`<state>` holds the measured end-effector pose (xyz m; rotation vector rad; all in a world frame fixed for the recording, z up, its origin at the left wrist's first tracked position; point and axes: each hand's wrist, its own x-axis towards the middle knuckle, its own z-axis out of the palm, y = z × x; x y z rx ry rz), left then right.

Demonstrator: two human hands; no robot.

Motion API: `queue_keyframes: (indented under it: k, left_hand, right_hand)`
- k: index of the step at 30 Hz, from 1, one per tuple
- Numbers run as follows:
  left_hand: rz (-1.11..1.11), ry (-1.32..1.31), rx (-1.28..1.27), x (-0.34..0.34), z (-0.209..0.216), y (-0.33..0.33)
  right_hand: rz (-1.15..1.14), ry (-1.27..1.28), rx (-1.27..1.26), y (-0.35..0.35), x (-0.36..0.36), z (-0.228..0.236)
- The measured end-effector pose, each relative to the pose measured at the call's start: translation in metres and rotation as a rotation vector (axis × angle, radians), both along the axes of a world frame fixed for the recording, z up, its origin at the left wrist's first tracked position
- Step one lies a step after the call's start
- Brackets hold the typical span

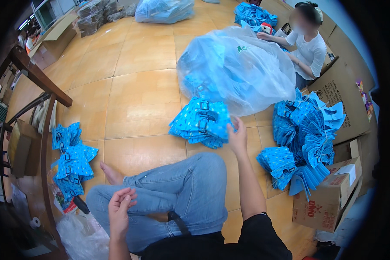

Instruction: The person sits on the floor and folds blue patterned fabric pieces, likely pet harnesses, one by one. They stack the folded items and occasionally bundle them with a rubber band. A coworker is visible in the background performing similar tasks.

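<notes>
Ahead of my crossed legs, a fanned bundle of blue patterned pieces (195, 123) with black buckle-like parts lies by a large plastic bag. At its right edge is my right hand (237, 135), thumb and fingers closed on the edge; their far side is partly hidden. My left hand (119, 210) hovers over my left thigh, fingers loosely bent and apart, with nothing visible in it. The translucent bag (251, 73) bulges with more blue pieces. Similar bundles (73, 160) are stacked on the floor at my left, and a bigger pile (305, 130) stands at my right.
Another person (307, 47) in a white top sits beyond the bag, near further blue pieces (255, 16). Cardboard boxes (327, 197) border the right side. A dark wooden frame (43, 78) rises on the left. A filled bag (164, 9) lies at the back.
</notes>
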<state>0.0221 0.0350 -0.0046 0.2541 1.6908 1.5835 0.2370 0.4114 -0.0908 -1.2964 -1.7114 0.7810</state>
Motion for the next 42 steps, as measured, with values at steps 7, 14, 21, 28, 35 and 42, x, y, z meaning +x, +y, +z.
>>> queue_keyframes:
  k: [7, 14, 21, 28, 35, 42]
  left_hand:
    - [-0.191, 0.021, -0.086, 0.006, -0.035, 0.082]
    - [-0.668, 0.221, -0.274, 0.0, -0.136, 0.213]
    - [-0.036, -0.596, -0.024, 0.033, -0.183, 0.29]
    - [0.027, -0.777, 0.178, 0.014, -0.209, 0.295]
    - [0.031, -0.648, 0.325, -0.033, -0.175, 0.25]
    - [-0.078, -0.081, 0.13, -0.121, -0.116, 0.165]
  right_hand:
    - [0.251, -0.274, 0.304, 0.006, -0.025, -0.007]
    - [0.544, -0.544, 0.203, 0.071, -0.06, -0.01]
    - [0.47, -0.47, -0.172, 0.079, -0.077, -0.055]
    - [0.48, -0.375, -0.453, 0.086, -0.089, -0.075]
    - [0.698, -0.341, -0.627, 0.049, -0.173, -0.06]
    - [0.839, -0.165, -1.174, -0.026, -0.236, -0.049]
